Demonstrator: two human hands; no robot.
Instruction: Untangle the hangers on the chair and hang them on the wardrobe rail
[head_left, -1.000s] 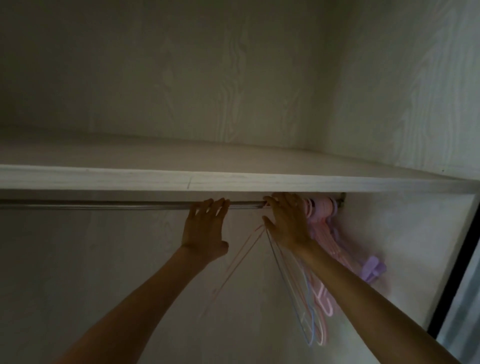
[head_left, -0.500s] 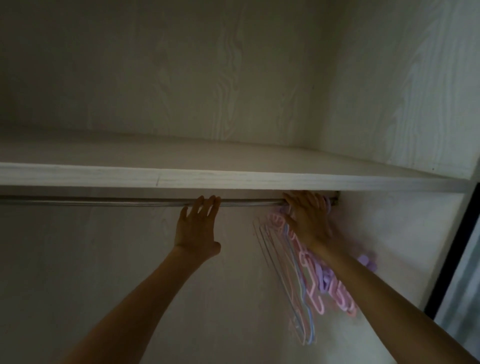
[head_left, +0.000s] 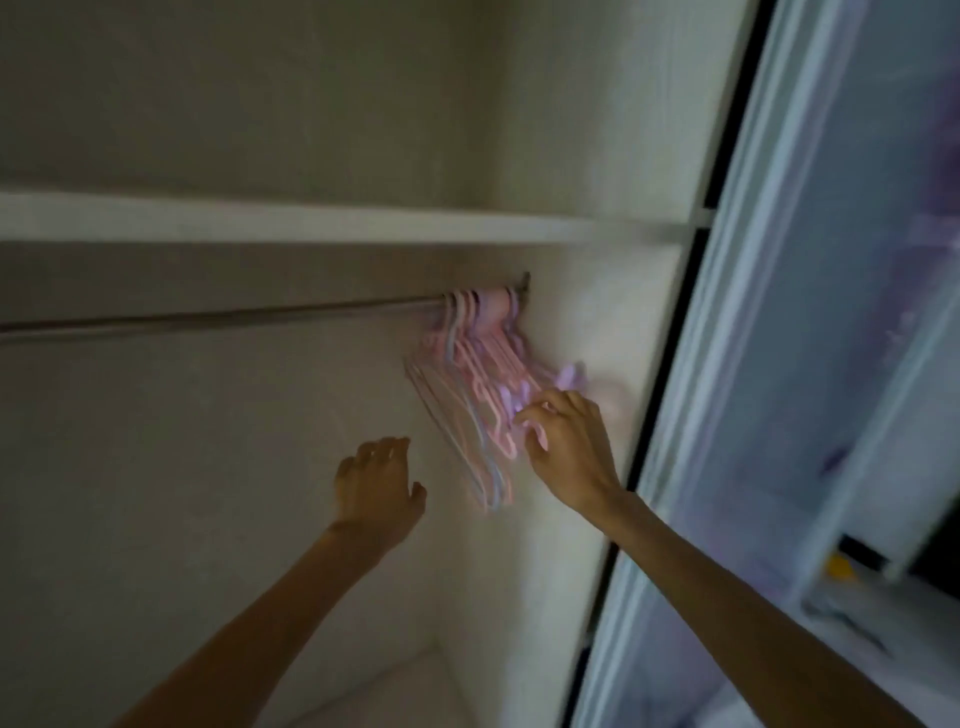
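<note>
A bunch of pink, blue and lilac plastic hangers hangs at the far right end of the metal wardrobe rail, against the side wall. My right hand is just below and right of the bunch, fingers loosely curled, fingertips at the lower pink hangers; blur hides whether it touches them. My left hand hovers lower, left of the hangers, with loosely curled fingers that hold nothing. The chair is out of view.
A white shelf runs just above the rail. The wardrobe's right side wall is close behind the hangers. A sliding door frame stands at the right, with a blurred room beyond it.
Both hands have dropped away from the rail. The right hand has let go of the hanger hooks, and the hangers swing on the rail. The camera has swung right and down.
</note>
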